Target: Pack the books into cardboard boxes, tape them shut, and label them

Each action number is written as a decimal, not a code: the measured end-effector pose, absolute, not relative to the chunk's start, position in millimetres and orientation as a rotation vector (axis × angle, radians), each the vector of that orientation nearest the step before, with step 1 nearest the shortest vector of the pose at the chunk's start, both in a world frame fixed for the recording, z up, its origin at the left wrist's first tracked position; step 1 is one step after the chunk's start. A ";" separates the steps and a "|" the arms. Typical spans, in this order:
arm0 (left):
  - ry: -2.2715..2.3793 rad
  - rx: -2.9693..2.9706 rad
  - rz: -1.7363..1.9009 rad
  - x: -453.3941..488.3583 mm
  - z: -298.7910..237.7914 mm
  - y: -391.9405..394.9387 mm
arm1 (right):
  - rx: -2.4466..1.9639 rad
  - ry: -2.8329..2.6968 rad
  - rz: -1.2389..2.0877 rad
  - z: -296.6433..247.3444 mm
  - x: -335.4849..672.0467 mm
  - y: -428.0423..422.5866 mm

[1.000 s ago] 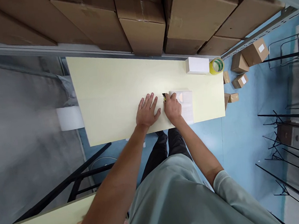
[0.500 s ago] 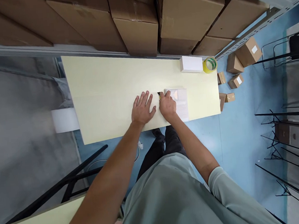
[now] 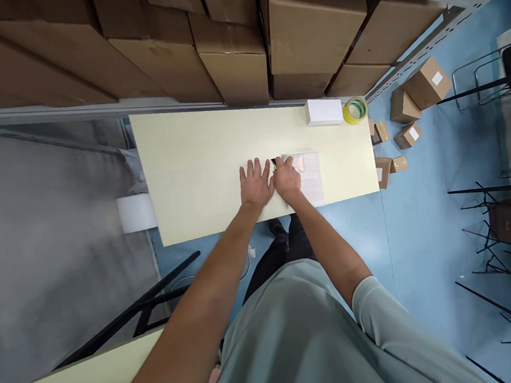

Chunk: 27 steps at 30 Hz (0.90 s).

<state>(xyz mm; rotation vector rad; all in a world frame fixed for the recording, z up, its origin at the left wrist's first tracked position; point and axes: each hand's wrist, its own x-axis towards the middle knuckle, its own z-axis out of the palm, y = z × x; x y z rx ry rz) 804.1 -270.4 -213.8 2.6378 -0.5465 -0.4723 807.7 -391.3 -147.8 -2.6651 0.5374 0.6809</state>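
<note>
My left hand point(image 3: 256, 185) lies flat on the pale yellow tabletop point(image 3: 191, 161), fingers stretched out, its thumb side close to my right hand. My right hand point(image 3: 287, 180) is closed around a small black and yellow tool point(image 3: 274, 164) that looks like a utility knife. Only its dark tip and a bit of yellow show past the fingers; the rest is hidden in the grip. Beside and partly under my right hand lies a flat, pale, translucent sheet or packet point(image 3: 310, 181) with faint print and an orange patch.
A white box point(image 3: 323, 112) and a roll of yellow tape point(image 3: 355, 110) stand at the table's back right. Brown cartons point(image 3: 301, 40) fill the shelf behind. Small cardboard boxes point(image 3: 408, 135) sit on the blue floor at right. A white cylinder point(image 3: 137, 212) is off the left edge.
My left hand has slid right, closer to my right hand. My right hand keeps its grip and has hardly moved. The camera view has shifted slightly.
</note>
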 end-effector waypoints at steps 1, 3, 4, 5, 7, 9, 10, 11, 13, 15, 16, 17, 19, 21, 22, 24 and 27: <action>-0.544 2.644 -0.486 804.5 -212.3 -271.5 | -2.660 0.545 0.680 -147.9 808.2 -390.7; -0.526 2.657 -0.503 805.3 -210.3 -274.0 | -2.653 0.558 0.677 -147.2 809.2 -390.0; -0.512 2.664 -0.505 805.7 -210.2 -274.9 | -2.650 0.560 0.678 -146.4 809.7 -389.9; -0.499 2.669 -0.502 806.0 -210.8 -275.6 | -2.648 0.559 0.684 -145.3 810.1 -390.0; -0.490 2.664 -0.480 806.7 -213.9 -276.1 | -2.647 0.550 0.700 -142.2 810.6 -390.6; -0.487 2.638 -0.442 807.3 -218.9 -275.8 | -2.650 0.540 0.717 -138.4 810.9 -391.7; -0.479 2.619 -0.422 807.6 -221.7 -275.5 | -2.653 0.533 0.724 -136.5 811.0 -392.3; -0.467 2.597 -0.405 807.9 -224.5 -275.2 | -2.656 0.525 0.730 -134.7 811.0 -392.9; -0.448 2.548 -0.377 808.6 -229.4 -274.6 | -2.662 0.509 0.747 -131.8 810.9 -393.9; -0.447 2.502 -0.354 809.4 -232.8 -273.8 | -2.668 0.493 0.761 -130.1 810.4 -394.5; -0.450 2.485 -0.344 809.9 -233.8 -273.4 | -2.668 0.488 0.766 -129.5 809.9 -394.7; -0.453 2.475 -0.337 810.2 -234.3 -272.9 | -2.666 0.484 0.769 -129.2 809.2 -394.8; -0.465 2.481 -0.339 810.7 -233.7 -272.3 | -2.659 0.482 0.771 -128.7 807.0 -394.8; -0.485 2.517 -0.356 810.7 -231.5 -272.1 | -2.653 0.485 0.776 -128.3 803.8 -394.4; -0.493 2.539 -0.365 810.5 -230.0 -272.1 | -2.655 0.487 0.778 -128.1 801.8 -394.0; -0.504 2.577 -0.383 810.1 -227.0 -272.5 | -2.664 0.486 0.779 -127.8 797.2 -393.1; -0.521 2.601 -0.407 809.8 -223.8 -272.7 | -2.689 0.476 0.778 -127.0 789.4 -391.8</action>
